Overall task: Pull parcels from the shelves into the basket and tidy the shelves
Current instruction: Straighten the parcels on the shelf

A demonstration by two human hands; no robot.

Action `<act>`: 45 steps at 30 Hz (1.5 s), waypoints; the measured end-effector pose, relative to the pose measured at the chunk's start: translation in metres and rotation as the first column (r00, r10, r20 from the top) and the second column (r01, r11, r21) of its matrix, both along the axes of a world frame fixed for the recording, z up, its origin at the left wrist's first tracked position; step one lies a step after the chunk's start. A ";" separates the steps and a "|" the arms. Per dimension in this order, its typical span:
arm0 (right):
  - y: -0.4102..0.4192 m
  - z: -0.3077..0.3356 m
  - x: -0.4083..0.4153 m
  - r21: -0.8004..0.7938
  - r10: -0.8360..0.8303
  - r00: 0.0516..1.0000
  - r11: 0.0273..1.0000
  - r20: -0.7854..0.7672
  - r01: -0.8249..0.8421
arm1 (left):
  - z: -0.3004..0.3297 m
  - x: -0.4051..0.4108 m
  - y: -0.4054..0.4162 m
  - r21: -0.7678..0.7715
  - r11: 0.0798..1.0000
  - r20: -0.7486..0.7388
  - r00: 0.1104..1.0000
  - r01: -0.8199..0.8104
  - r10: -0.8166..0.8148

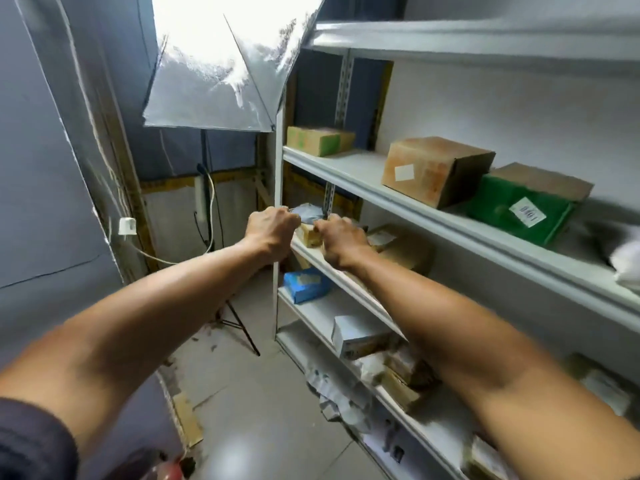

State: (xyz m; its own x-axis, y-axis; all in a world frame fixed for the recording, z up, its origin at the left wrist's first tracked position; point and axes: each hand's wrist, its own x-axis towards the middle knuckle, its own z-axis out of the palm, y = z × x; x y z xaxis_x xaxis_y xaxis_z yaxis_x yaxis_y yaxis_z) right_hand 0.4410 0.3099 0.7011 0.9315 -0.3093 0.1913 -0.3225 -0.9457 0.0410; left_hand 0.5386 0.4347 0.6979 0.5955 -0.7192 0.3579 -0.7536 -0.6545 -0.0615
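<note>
Both my hands reach to the left end of a white metal shelf unit point(388, 194). My left hand point(272, 230) and my right hand point(341, 239) have their fingers curled round a small tan parcel point(308, 234) at the front edge of the third shelf down. A grey plastic mailer point(308, 211) lies just behind it. More brown parcels point(403, 245) sit to the right on the same shelf, partly hidden by my right arm. No basket is in view.
The shelf above holds a yellow-green box point(320, 140), a brown carton point(434, 169) and a green box point(523, 211). Lower shelves hold a blue packet point(304, 284), a white box point(360, 336) and loose mailers. A silver studio light point(221, 67) on a stand is at the left.
</note>
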 end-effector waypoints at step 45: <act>-0.276 0.037 0.379 0.292 -0.091 0.978 0.956 0.187 0.033 | 0.048 0.399 -0.253 -0.382 0.903 -0.525 0.850 -0.195 -0.038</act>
State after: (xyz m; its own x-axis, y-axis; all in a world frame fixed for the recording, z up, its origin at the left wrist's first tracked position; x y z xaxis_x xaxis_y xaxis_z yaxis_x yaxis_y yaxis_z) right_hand 0.8204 0.0335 0.7377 0.8616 -0.4341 0.2630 -0.3553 -0.8859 -0.2984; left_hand 0.9378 0.1814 0.7460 0.8218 -0.5193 0.2344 -0.5430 -0.5891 0.5984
